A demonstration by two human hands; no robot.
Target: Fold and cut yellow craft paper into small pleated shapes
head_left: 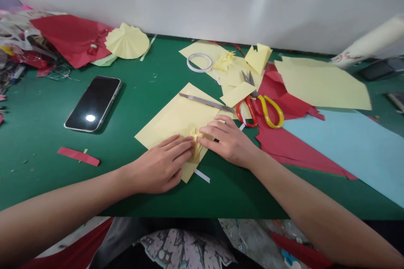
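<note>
The small folded paper (197,139) lies between both hands, over the yellow sheet (170,122), and it could crease or tear, I think, if the left hand (162,164) and the right hand (230,141) press unevenly, or shift if the loose sheet slides. The left fingers are close together and the right ones slightly apart, with fingertips at the folded paper, but whether they pinch it I cannot tell. They cover much of its folds, and both forearms (88,191) are cut off.
</note>
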